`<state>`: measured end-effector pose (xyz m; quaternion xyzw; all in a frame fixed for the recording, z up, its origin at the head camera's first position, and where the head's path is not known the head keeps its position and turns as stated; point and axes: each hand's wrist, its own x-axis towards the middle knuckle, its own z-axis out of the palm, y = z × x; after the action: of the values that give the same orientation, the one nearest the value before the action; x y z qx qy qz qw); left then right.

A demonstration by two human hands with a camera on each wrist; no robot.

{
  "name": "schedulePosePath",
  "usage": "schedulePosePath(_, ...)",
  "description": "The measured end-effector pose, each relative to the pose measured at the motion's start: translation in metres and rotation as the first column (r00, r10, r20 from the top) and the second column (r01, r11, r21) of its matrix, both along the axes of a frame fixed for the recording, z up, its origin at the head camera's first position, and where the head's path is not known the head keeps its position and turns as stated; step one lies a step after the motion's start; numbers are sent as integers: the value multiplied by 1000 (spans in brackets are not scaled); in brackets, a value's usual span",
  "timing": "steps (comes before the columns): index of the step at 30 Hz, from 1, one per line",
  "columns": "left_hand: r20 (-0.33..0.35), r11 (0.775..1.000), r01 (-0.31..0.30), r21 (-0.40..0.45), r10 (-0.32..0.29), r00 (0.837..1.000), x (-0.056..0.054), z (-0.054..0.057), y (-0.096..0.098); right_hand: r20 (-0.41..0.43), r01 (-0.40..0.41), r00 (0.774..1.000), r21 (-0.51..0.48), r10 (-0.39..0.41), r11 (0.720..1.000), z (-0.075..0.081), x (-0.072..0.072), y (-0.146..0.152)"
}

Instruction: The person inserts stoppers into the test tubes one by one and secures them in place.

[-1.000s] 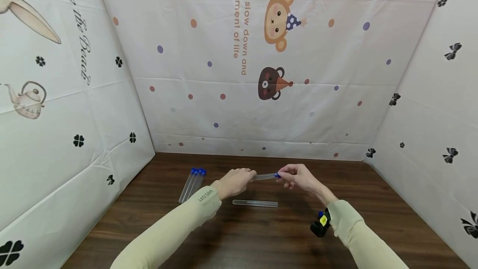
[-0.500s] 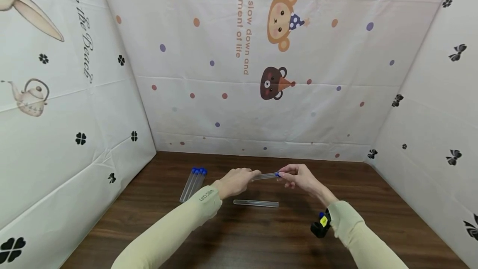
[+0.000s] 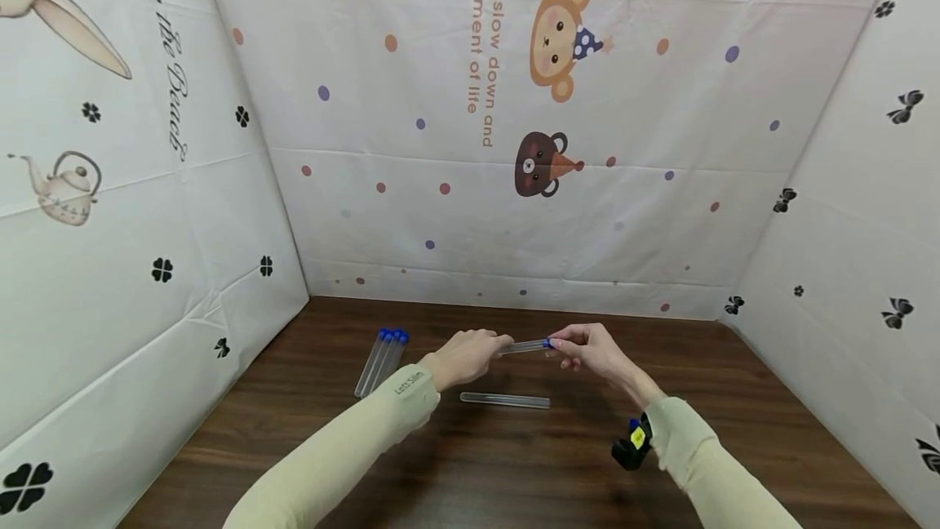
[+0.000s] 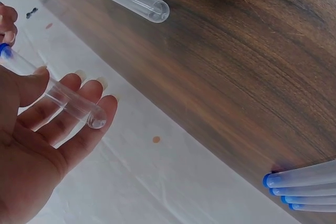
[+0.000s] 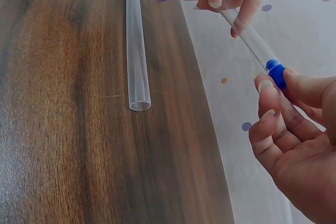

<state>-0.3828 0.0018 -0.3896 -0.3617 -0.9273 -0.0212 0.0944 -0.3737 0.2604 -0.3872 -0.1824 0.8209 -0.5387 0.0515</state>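
Observation:
Between the two hands a clear test tube [image 5: 245, 38] is held above the table. My left hand [image 3: 468, 356] grips its rounded end, thumb over the tube and fingers beneath, as the left wrist view shows. The blue cap [image 5: 276, 74] at the tube's other end is pinched between thumb and fingers of my right hand [image 3: 595, 352]. In the right wrist view the cap sits at the tube's mouth; how deep it is seated I cannot tell. An uncapped test tube [image 3: 505, 400] lies on the table nearer to me, its open end towards the right.
Several blue-capped test tubes [image 3: 382, 362] lie side by side at the left, partly behind the left forearm. The brown wooden table [image 3: 514, 472] meets printed white cloth walls [image 3: 470, 227] at the back and sides. A black wrist device [image 3: 630, 449] hangs at the right sleeve.
Both hands keep the same hold on the tube and cap. The head view has shifted slightly, so the whole scene sits a little farther right in the picture.

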Motion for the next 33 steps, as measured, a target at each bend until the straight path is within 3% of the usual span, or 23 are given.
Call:
schedulePosePath(12, -20, 1000, -5, -23, 5, 1000, 1, 4, 6, -11, 33, 999, -12, -33, 999, -2, 0, 3)
schedulePosePath(33, -107, 998, 33, 48, -27, 994, 0, 2, 12, -37, 52, 998, -1, -52, 999, 4, 4, 4)
